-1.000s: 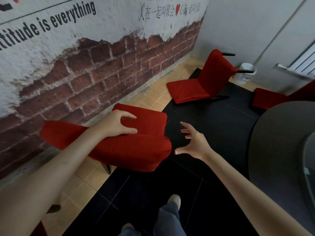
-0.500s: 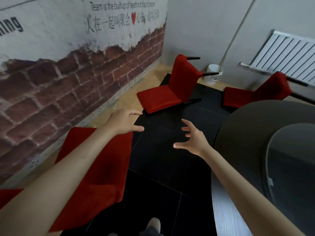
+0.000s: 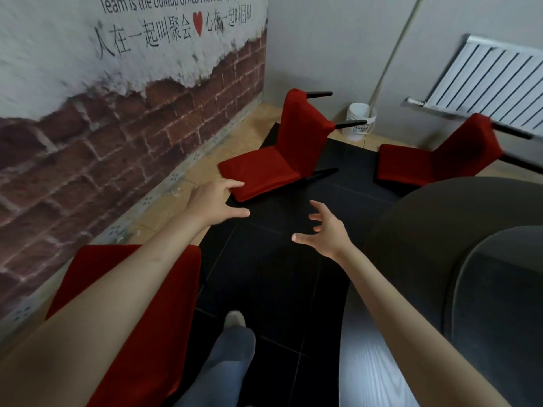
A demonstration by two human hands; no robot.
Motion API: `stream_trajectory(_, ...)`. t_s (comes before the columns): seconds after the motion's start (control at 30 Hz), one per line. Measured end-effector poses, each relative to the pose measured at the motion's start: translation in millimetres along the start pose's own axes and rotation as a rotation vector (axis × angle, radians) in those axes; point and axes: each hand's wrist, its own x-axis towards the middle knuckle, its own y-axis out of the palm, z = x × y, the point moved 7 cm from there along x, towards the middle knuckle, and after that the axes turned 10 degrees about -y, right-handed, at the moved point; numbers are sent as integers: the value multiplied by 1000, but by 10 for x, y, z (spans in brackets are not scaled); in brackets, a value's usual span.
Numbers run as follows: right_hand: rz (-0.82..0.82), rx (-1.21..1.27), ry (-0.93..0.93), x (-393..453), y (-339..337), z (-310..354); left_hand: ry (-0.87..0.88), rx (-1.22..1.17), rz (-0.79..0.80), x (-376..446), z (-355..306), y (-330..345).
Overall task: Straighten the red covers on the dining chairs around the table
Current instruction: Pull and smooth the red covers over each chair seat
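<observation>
Both hands out in front, empty. Left hand [image 3: 216, 202] spread, fingers relaxed and slightly bent, holding nothing. Right hand [image 3: 326, 232] wide, fingers splayed and hooked, also holding nothing.

Task's things: next covered chair [image 3: 279, 160] ahead of the left hand, its seat corner just beyond the fingertips in the picture, probably lower and not touched. Second covered chair [image 3: 435, 161] far ahead and right of the right hand, well apart. Near chair's red cover [image 3: 152, 304] below the left forearm, close to the body.

Risks, as judged:
- Chair ahead looks tipped: back steep, dark legs [image 3: 351, 123] sticking out sideways at the top, seat low by the floor. Tugging the cover on it could slide or topple the frame rather than smooth the fabric.
- Loose slip cover likely to bunch or pull off one corner if grabbed one-handed; both hands at opposite edges safer.
- Step forward in progress, foot [image 3: 234, 320] on glossy black floor [image 3: 273, 274]; slip or trip on the chair leg lying across the tiles ahead of the right hand possible.
- Snagging a leg while reaching over the chair's back also possible.

Around:
- Round dark table [image 3: 440, 230] right of the right hand, crowding that side; narrow lane between it and the near chair.
- White bucket [image 3: 360, 120] with a leaning pole, beyond the chair ahead, in the corner.
- Radiator [image 3: 487, 80] on the far wall, behind the second chair.
- Brick-pattern wall [image 3: 117, 118] left of the left hand, limiting room to walk round the chairs.
</observation>
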Motion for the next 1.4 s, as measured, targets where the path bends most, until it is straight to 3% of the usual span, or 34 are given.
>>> stream_trajectory(0.5,71,14,99,2657,-210,-152,-106,6,31,2636,121,-198)
stream_trajectory(0.83,70,33,169,4287,-724,-780,-120,-62,33,4471,-226,246)
stream_trajectory(1.13,216,48,125,6155,-899,-1325,-303,77,65,5912,-284,657)
stream_trajectory(1.4,349,36,191,7335,-494,-1751,-456,-26,88,6712,120,943)
